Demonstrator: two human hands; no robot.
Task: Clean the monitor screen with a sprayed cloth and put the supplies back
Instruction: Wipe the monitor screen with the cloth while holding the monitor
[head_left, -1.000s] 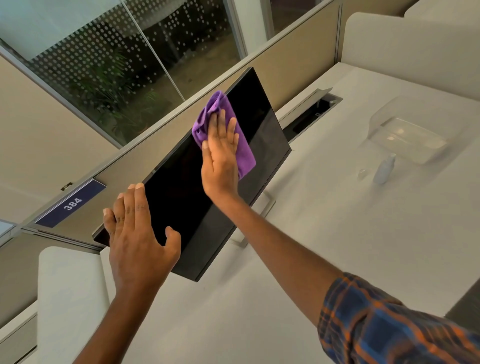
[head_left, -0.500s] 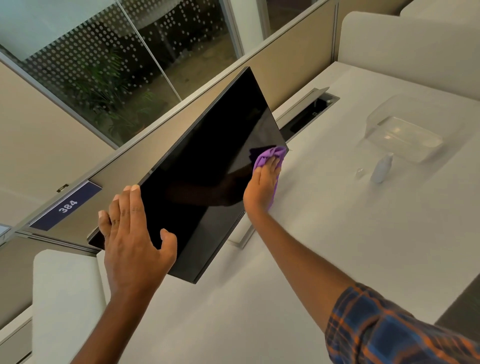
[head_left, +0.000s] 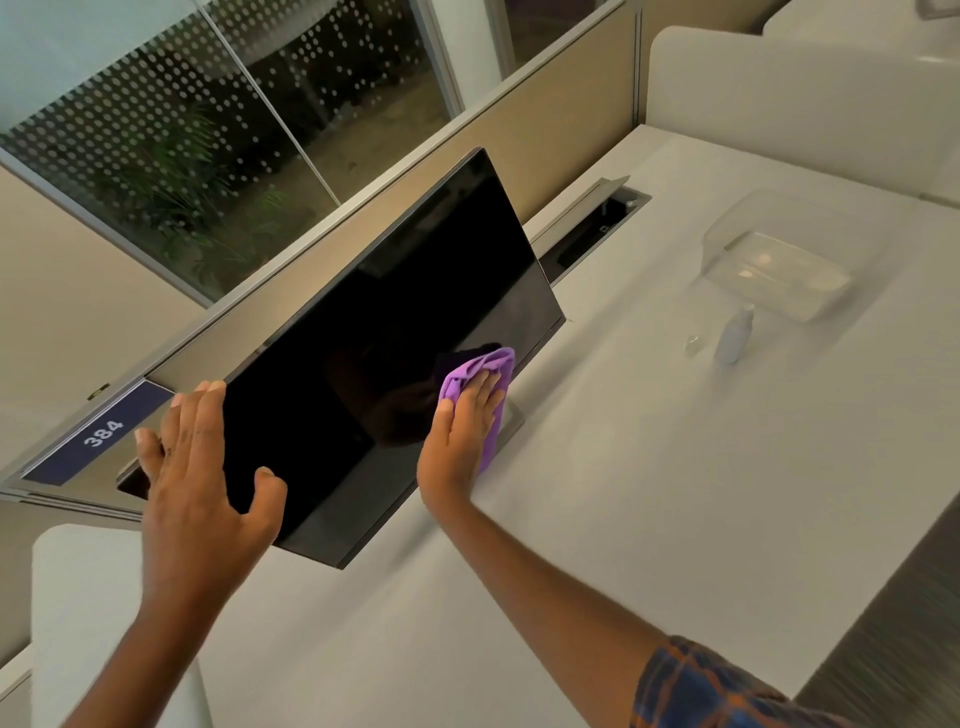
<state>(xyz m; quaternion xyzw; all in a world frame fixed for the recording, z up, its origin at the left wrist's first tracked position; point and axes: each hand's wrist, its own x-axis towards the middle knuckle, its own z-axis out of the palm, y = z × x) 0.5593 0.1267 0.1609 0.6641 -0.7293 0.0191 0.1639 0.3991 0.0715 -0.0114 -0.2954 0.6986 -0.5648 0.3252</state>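
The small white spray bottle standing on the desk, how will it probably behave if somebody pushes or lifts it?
The spray bottle is tall and narrow and stands upright on the desk, so a sideways push would likely tip it. It looks small and plastic, so probably light to lift. Its smooth surface may feel slightly slippery.
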